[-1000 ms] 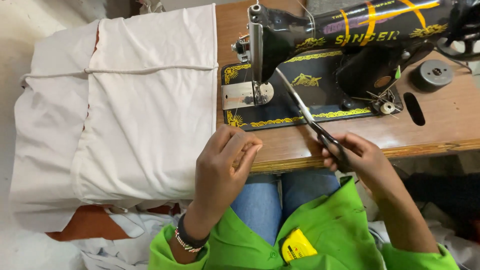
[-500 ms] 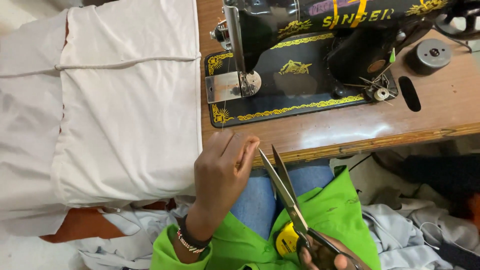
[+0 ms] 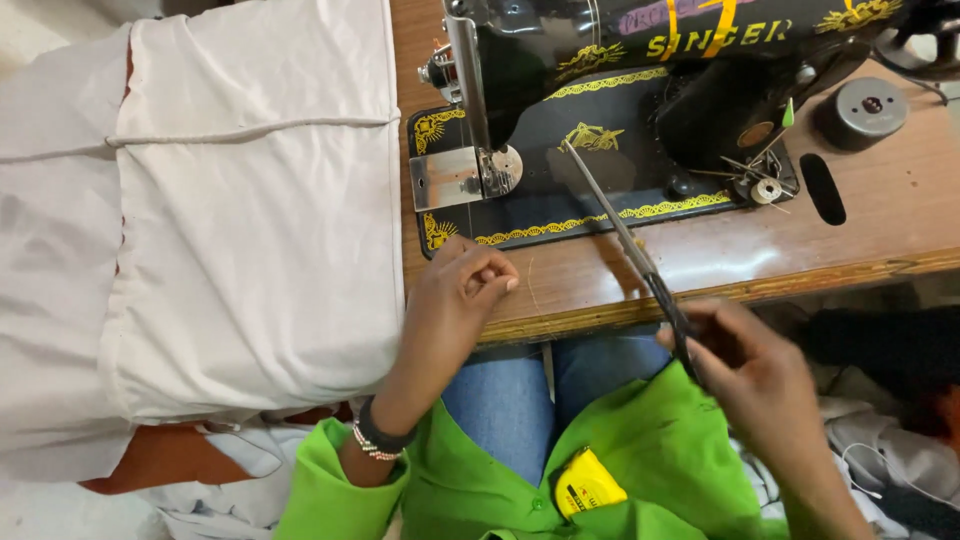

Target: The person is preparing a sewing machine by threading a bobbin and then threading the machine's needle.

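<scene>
Steel scissors (image 3: 625, 232) with dark handles slant up from the right hand (image 3: 760, 375), whose fingers are curled through and around the handles while the blades, nearly closed, point over the wooden table (image 3: 880, 225) toward the black sewing machine (image 3: 640, 110) with its gold ornament. The left hand (image 3: 455, 305) rests at the table's front edge, fingertips pinched together (whether a thread lies between them is too fine to tell). Just left of that hand a large white cloth (image 3: 230, 230) with a corded seam covers the table's left side and hangs over its edge. Below, blue jeans (image 3: 520, 400) and a green garment (image 3: 640, 470) fill the lap, with a yellow tape measure (image 3: 585, 485) lying on the green fabric.
</scene>
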